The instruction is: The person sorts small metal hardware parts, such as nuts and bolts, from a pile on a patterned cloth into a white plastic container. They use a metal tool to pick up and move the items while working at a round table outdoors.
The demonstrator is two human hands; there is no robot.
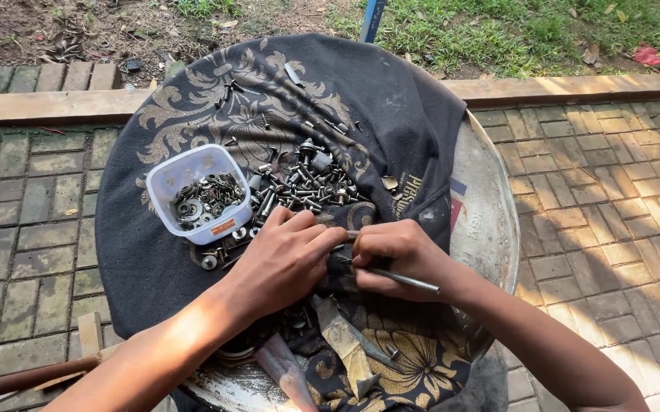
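A: On the brick paving sits a round metal tray (490, 206). What covers it?

B: A dark patterned cloth (391, 107) is draped over most of the tray; the tray's bare rim shows at the right edge of the cloth.

A: State the contents of the cloth.

B: A white plastic tub (192, 174) stands on the left part of the cloth and holds washers. Just right of the tub lies a loose heap of bolts and screws (303, 179), near the cloth's centre.

A: Position and condition of the hands?

B: Both are at the near side of the cloth, below the heap. The left hand (284, 255) is curled, fingertips pinched toward the right hand; what it pinches cannot be determined. The right hand (398, 255) is closed around a thin metal rod (402, 280), which projects rightward from the fist, above the cloth. The two hands touch or nearly touch at the fingertips.

A: Smaller items?

B: Single washers lie on the cloth just below the tub.
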